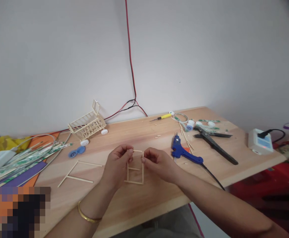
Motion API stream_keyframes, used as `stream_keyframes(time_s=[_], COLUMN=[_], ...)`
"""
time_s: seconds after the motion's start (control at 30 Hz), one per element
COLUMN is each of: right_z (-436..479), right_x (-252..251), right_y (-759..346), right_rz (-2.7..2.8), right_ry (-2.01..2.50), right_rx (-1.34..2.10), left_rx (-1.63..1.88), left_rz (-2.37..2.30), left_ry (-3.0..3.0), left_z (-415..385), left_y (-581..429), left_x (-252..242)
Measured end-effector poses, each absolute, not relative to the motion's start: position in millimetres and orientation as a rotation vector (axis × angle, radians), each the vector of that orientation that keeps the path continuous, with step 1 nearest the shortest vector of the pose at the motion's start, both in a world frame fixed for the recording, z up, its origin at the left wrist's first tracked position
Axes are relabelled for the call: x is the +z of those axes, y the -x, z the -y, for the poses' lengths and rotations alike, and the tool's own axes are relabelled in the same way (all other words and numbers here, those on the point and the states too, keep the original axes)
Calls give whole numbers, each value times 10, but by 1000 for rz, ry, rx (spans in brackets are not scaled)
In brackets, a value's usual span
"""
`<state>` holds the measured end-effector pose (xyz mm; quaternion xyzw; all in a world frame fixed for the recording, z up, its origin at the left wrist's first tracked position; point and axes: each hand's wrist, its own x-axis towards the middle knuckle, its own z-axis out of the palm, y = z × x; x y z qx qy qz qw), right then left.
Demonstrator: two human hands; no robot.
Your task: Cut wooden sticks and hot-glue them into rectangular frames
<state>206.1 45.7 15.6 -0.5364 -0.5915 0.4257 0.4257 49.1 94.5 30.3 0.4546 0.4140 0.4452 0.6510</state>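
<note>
Between both hands is a small rectangular frame of thin wooden sticks (135, 182), with a short crosspiece inside it. My left hand (119, 162) pinches its upper left corner, and my right hand (158, 162) pinches its upper right side. Fingers hide parts of the two upper corners. To the left, a second stick piece (71, 171) with two arms lies flat on the table. A blue glue gun (184, 152) lies on its side to the right of my right hand.
A stick-built cart (87, 127) with white bottle-cap wheels stands near the wall. Blue caps (76, 151) lie before it. Packaged sticks (32, 162) cover the left side. Black cutters (215, 143), a yellow-handled tool (164, 116), a tape roll (181, 118) and a power socket (260, 141) are rightward.
</note>
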Motion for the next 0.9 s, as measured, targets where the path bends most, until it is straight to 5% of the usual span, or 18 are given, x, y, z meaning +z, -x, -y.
stream_keyframes(time_s=[0.9], right_z=[-490], right_x=[216], right_y=[-2052], right_rz=[1413], right_ry=[1287], right_rx=[1111], left_rx=[1016], left_rz=[-980], left_ry=[-1105], left_z=[-941], left_y=[-492], left_x=[242])
